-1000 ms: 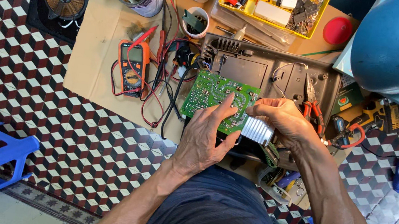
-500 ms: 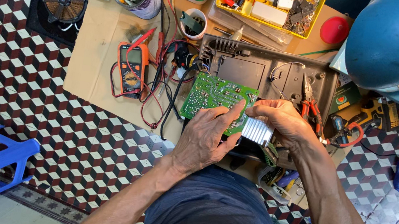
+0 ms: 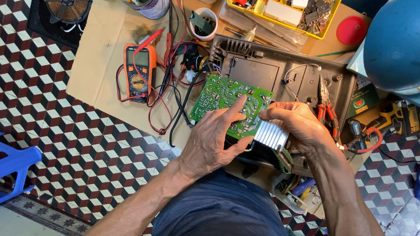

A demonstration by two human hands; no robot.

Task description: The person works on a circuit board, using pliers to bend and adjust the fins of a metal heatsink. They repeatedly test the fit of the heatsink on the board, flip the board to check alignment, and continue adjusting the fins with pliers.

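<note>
holding the green board at centre frame over the open case, i pinch its edge with my left hand, forefinger flat on top to steady it. my right hand grips the finned heatsink end, sharing the weight; meter lies left.

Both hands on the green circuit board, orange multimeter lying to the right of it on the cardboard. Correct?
Not quite. The head view shows the left hand and right hand on the green circuit board, but the orange multimeter lies to the left of it on the cardboard, not the right.
</note>
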